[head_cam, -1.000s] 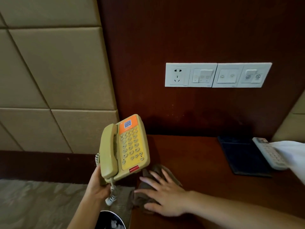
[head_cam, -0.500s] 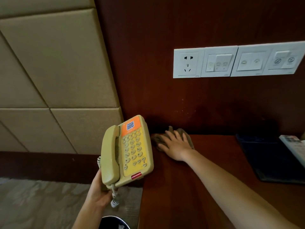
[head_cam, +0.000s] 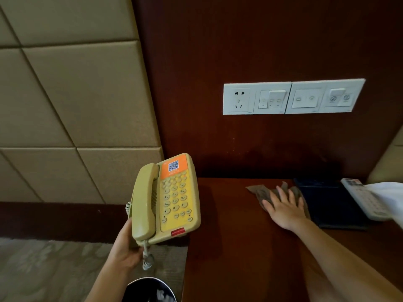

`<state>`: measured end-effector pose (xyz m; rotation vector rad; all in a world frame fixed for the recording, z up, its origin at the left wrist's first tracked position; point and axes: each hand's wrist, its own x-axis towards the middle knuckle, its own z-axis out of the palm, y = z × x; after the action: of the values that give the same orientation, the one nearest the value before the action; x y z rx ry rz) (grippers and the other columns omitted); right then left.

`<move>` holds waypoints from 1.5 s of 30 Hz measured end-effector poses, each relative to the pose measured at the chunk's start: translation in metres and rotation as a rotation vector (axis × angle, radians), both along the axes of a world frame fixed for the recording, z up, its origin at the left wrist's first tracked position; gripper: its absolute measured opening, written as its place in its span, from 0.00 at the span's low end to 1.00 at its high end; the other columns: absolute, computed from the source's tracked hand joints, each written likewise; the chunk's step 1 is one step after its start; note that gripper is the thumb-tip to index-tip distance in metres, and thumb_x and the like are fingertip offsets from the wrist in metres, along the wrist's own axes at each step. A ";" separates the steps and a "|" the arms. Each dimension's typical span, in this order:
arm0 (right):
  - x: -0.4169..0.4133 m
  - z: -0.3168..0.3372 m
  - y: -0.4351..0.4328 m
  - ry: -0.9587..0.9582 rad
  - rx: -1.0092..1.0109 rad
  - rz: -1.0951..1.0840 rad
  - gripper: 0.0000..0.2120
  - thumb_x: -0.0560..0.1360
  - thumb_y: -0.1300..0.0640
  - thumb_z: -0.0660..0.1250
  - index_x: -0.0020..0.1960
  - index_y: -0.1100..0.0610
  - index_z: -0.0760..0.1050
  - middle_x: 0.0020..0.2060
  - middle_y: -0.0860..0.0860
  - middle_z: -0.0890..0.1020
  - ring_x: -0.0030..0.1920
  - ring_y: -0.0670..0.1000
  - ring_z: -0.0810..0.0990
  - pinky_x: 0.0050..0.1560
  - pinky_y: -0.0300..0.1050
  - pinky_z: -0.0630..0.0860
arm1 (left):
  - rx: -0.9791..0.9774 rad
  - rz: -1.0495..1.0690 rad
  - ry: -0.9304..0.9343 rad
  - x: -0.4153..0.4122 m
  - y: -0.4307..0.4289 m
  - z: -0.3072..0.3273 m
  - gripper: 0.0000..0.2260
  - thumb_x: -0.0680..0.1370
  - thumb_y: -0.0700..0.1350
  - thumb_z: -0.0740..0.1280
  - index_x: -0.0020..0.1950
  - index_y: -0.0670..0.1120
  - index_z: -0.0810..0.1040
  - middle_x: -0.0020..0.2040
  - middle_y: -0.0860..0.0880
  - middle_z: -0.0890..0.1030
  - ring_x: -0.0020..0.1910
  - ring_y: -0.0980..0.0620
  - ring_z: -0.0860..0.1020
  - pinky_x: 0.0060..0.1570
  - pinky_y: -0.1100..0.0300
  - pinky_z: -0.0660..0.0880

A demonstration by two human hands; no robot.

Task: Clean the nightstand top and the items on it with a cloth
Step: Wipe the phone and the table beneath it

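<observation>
Head view: my right hand [head_cam: 283,210] presses flat, fingers straight, on the cloth [head_cam: 259,191], which lies on the bench [head_cam: 235,236] just left of the dark folder [head_cam: 331,205]. Well left of the folder, my left hand [head_cam: 124,247] grips the phone [head_cam: 174,199] by its lower end. The cloth looks soft and limp; I'd bunch its middle.

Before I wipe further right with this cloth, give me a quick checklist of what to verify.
1. Telephone clear of the nightstand top: ok, the left hand holds its lower end out past the left edge.
2. Handset seated on the telephone: ok.
3. Cloth under control: ok, the right hand presses it flat with straight fingers.
4. Path to the right free: not ok, the dark folder lies right beside the cloth, with the remote on it.
5. Wiped area clean: cannot tell on the dark wood.
</observation>
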<state>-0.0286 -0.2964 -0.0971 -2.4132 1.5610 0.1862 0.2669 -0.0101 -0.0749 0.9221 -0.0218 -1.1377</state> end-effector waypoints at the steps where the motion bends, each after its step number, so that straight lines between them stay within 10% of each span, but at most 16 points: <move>1: -0.001 0.000 0.009 0.000 0.006 0.005 0.29 0.79 0.35 0.39 0.77 0.42 0.42 0.77 0.47 0.38 0.76 0.57 0.36 0.73 0.62 0.36 | -0.003 0.001 -0.008 -0.002 0.002 0.004 0.17 0.78 0.53 0.60 0.55 0.41 0.77 0.40 0.41 0.84 0.34 0.46 0.84 0.26 0.55 0.80; 28: 0.183 -0.006 0.042 -0.132 -0.095 0.430 0.26 0.80 0.37 0.43 0.76 0.38 0.46 0.78 0.48 0.42 0.76 0.59 0.37 0.71 0.67 0.34 | -0.043 0.051 0.023 0.024 -0.016 -0.012 0.19 0.80 0.55 0.58 0.54 0.41 0.79 0.44 0.41 0.84 0.38 0.45 0.84 0.32 0.53 0.82; 38: 0.110 -0.006 0.087 -0.096 -0.084 0.527 0.28 0.77 0.32 0.42 0.75 0.36 0.46 0.78 0.46 0.43 0.76 0.57 0.36 0.71 0.67 0.33 | 0.026 0.065 -0.050 0.000 -0.010 0.027 0.22 0.78 0.54 0.61 0.67 0.43 0.72 0.57 0.43 0.78 0.46 0.48 0.80 0.27 0.59 0.80; 45: 0.031 -0.005 0.127 -0.052 -0.091 0.507 0.28 0.77 0.32 0.41 0.76 0.37 0.47 0.78 0.45 0.41 0.76 0.55 0.35 0.70 0.65 0.31 | 0.134 0.008 -0.117 -0.045 -0.006 0.037 0.16 0.77 0.54 0.63 0.57 0.44 0.77 0.45 0.46 0.78 0.34 0.50 0.78 0.18 0.65 0.72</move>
<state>0.0021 -0.1692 -0.1020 -2.8167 0.9265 0.1461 0.2216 -0.0162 -0.0378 1.1064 -0.0371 -1.0872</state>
